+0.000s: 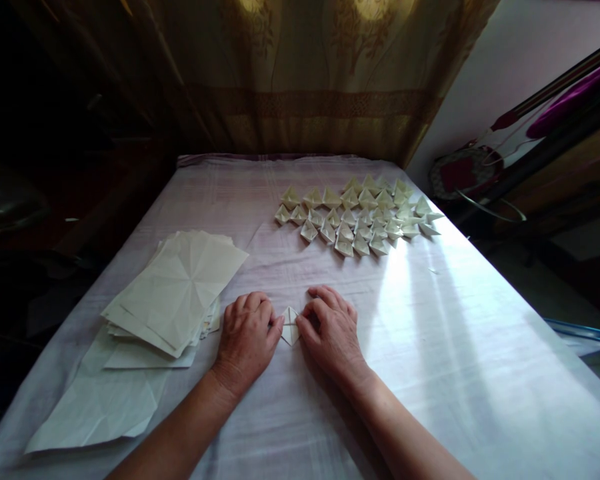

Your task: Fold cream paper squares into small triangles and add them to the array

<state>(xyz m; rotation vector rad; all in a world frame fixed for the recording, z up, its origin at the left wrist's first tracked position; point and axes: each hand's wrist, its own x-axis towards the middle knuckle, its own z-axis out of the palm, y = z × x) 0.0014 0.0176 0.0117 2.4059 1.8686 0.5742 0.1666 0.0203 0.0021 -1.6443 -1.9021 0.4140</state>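
Observation:
A small folded white paper piece [291, 325] lies on the pale cloth-covered table [430, 347] near its front middle. My left hand [247, 337] rests knuckles up with curled fingers pressing the piece's left edge. My right hand [330, 330] does the same on the right edge, fingers bent and pinched against the paper. Both hands hold the piece between them. Part of the piece is hidden under my fingertips.
A stack of creased white paper sheets [175, 290] lies left of my hands, with more sheets [97, 407] under it toward the front left edge. Several folded paper pieces [360, 217] sit in rows at the back. A curtain [300, 73] hangs behind; clutter stands at right.

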